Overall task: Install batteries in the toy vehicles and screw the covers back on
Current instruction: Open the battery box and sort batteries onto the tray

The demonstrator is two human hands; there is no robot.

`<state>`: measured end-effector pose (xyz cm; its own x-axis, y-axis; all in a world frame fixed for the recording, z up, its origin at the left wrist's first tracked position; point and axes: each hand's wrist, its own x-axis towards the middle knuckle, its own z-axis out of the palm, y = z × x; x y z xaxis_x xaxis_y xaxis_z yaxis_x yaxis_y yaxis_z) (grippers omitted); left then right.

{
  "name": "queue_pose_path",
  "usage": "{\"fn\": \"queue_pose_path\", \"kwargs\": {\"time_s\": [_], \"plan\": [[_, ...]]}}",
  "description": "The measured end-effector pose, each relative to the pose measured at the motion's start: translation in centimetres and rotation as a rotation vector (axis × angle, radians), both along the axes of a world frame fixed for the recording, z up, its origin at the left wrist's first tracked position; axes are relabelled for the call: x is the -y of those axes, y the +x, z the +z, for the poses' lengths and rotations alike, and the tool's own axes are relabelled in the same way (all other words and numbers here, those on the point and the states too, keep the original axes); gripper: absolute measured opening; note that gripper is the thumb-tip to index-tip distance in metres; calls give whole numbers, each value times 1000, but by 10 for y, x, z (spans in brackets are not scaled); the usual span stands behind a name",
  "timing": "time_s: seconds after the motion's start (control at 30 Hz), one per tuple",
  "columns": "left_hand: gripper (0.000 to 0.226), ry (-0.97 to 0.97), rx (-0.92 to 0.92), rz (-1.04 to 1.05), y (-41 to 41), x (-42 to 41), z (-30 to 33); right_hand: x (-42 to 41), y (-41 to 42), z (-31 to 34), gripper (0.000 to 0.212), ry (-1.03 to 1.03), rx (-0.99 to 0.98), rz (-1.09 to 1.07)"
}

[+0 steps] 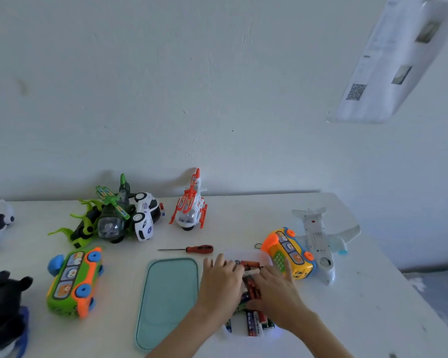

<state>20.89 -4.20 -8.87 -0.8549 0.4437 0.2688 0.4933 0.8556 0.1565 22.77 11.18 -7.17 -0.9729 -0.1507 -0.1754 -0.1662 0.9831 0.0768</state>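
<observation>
A clear plastic box full of batteries lies on the white table in front of me. My left hand rests on its left side, fingers laid over the batteries. My right hand reaches into the box from the right, fingertips among the batteries; whether it holds one is hidden. The red-handled screwdriver lies just beyond the box. Toy vehicles stand around: a green bus, a yellow bus, a white plane upside down, an orange-white helicopter, a green helicopter and a white police car.
The box's teal lid lies flat left of my left hand. Plush animals sit at the table's left edge. A small ring lies by the yellow bus. The wall runs behind the table; a paper sheet hangs at the upper right.
</observation>
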Motion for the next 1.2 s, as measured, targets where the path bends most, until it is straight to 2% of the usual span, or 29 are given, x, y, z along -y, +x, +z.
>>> {"fn": "queue_pose_path", "kwargs": {"time_s": [0.1,0.17,0.3,0.37,0.47,0.63,0.73,0.8,0.87,0.93,1.03,1.1,1.2], "plan": [[16,-251,100,79,-13,-19,12,-1,8,-11,57,1,48,22],[18,-366,116,92,-21,-28,14,-6,7,-19,52,-1,3,48],[19,-412,138,99,-31,-36,9,-2,6,-22,43,-51,-87,51],[20,-403,142,106,-34,-36,6,2,5,-25,41,-91,-50,26],[21,-370,143,128,-37,-34,6,3,1,-18,17,-144,4,78],[19,-319,139,105,-39,-24,-1,-2,-2,-19,24,-156,91,42],[35,-237,181,120,-38,-21,2,4,-3,-15,28,-140,140,-13],[38,-161,198,158,-36,-15,9,11,-5,-13,21,-135,170,-63],[38,-53,195,191,-33,-5,16,17,-5,-9,4,-123,179,-80],[41,84,172,214,-28,10,19,23,-4,-3,13,-86,196,-117],[58,256,45,246,-23,44,10,29,-6,1,22,-87,183,-170],[65,252,34,323,-20,71,0,31,-6,4,31,-103,172,-178],[72,249,70,441,-7,108,-11,33,-5,14,28,-94,129,-166]]}}
